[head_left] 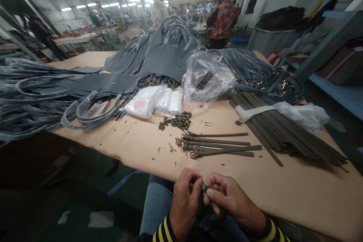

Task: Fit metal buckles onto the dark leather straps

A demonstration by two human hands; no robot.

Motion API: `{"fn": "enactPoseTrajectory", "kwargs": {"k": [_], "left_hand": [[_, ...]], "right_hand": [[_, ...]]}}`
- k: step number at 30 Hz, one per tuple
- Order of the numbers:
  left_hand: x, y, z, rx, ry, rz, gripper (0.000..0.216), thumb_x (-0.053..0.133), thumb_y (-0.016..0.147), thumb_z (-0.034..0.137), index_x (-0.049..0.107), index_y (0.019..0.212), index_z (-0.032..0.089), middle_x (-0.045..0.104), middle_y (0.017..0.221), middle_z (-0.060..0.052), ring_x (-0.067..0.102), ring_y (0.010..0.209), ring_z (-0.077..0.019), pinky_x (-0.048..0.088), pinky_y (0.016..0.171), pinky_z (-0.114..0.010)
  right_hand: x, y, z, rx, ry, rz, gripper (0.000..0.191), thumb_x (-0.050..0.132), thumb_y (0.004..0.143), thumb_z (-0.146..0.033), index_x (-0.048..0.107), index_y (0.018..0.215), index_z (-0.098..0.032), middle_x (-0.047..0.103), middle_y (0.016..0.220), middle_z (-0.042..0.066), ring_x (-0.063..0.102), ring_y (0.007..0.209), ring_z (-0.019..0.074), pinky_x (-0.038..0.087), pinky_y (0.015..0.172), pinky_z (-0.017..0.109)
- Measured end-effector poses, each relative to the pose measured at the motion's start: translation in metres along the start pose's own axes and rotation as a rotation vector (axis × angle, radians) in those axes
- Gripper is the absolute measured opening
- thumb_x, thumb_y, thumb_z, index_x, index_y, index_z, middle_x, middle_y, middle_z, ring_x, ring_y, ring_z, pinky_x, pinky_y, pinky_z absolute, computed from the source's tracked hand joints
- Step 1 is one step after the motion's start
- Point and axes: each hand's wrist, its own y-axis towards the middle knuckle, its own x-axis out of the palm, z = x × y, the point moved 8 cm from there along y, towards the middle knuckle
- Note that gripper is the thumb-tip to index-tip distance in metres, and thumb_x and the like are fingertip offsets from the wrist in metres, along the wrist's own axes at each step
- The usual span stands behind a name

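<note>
Close to the table's front edge, my left hand (185, 194) and my right hand (227, 198) meet, thumbs and fingertips pinched on a small dark strap loop (204, 186). The fingers partly cover it. Just beyond lie several thin olive-brown straps (221, 143) with gold buckles (193, 154) at their left ends. A heap of small dark loops (181, 120) sits behind the buckles. One loose gold rectangular buckle (208, 123) rests to the right of the heap. Small dark scraps (171, 149) are scattered left of the straps.
A thick bundle of olive-brown straps (272, 124), bound by a white band, covers the right side. White plastic packets (154, 100) and a clear bag (210, 77) lie behind. Dark blue-grey panels and handles (159, 53) pile up at the back and left. People (222, 19) stand farther off.
</note>
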Motion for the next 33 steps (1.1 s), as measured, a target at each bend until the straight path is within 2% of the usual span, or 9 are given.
{"fn": "enactPoseTrajectory", "kwargs": {"k": [4,8,15,21,26,30,33], "left_hand": [[0.005,-0.009,0.010,0.087,0.078,-0.146,0.018,0.040,0.080,0.019,0.057,0.082,0.016,0.060,0.074,-0.005,0.055,0.070,-0.0148,0.041,0.065,-0.025],[0.006,-0.011,0.007,0.014,-0.034,-0.218,0.016,0.047,0.079,0.022,0.056,0.090,0.015,0.062,0.081,-0.006,0.057,0.073,-0.0153,0.044,0.068,-0.025],[0.009,-0.004,-0.004,-0.082,-0.306,-0.255,0.009,0.051,0.075,0.021,0.052,0.079,0.013,0.056,0.077,-0.003,0.054,0.067,-0.0126,0.043,0.065,-0.025],[0.006,-0.002,-0.006,-0.017,-0.244,-0.279,0.007,0.052,0.074,0.020,0.048,0.074,0.015,0.050,0.076,-0.002,0.049,0.069,-0.0133,0.041,0.064,-0.026],[0.004,-0.009,0.007,0.170,0.046,-0.177,0.009,0.044,0.077,0.011,0.043,0.069,0.016,0.048,0.084,-0.006,0.047,0.083,-0.0169,0.039,0.074,-0.030],[0.013,-0.019,0.020,0.369,0.206,-0.116,0.013,0.036,0.079,0.007,0.043,0.075,0.017,0.047,0.082,-0.006,0.046,0.081,-0.0165,0.039,0.072,-0.029],[0.007,-0.015,0.015,0.345,0.182,-0.029,0.012,0.038,0.078,0.007,0.043,0.078,0.018,0.046,0.080,-0.004,0.046,0.077,-0.0151,0.040,0.069,-0.027]], "right_hand": [[-0.002,0.000,-0.001,0.032,-0.028,0.039,0.032,0.058,0.069,-0.044,0.044,0.071,-0.016,0.056,0.058,-0.003,0.041,0.039,0.0038,0.027,0.039,0.017],[-0.001,0.002,-0.001,0.006,-0.079,0.051,0.029,0.056,0.071,-0.042,0.044,0.071,-0.017,0.052,0.058,-0.004,0.042,0.041,0.0046,0.029,0.042,0.018],[-0.001,0.001,-0.001,-0.019,-0.255,0.074,0.020,0.050,0.076,-0.035,0.046,0.072,-0.016,0.054,0.064,-0.001,0.045,0.047,0.0068,0.036,0.046,0.020],[0.001,-0.001,-0.005,-0.039,-0.388,0.094,0.016,0.046,0.078,-0.030,0.047,0.069,-0.017,0.051,0.061,-0.003,0.047,0.049,0.0084,0.039,0.048,0.021],[-0.003,0.002,0.001,-0.010,-0.363,0.122,0.015,0.046,0.077,-0.030,0.047,0.070,-0.017,0.046,0.057,-0.005,0.046,0.048,0.0083,0.038,0.047,0.020],[-0.006,0.005,0.005,0.016,-0.277,0.138,0.020,0.047,0.075,-0.036,0.045,0.071,-0.017,0.044,0.057,-0.006,0.044,0.045,0.0070,0.036,0.045,0.020],[-0.005,0.006,0.004,0.017,-0.266,0.138,0.020,0.048,0.075,-0.036,0.045,0.071,-0.017,0.045,0.056,-0.006,0.044,0.045,0.0072,0.036,0.045,0.020]]}}
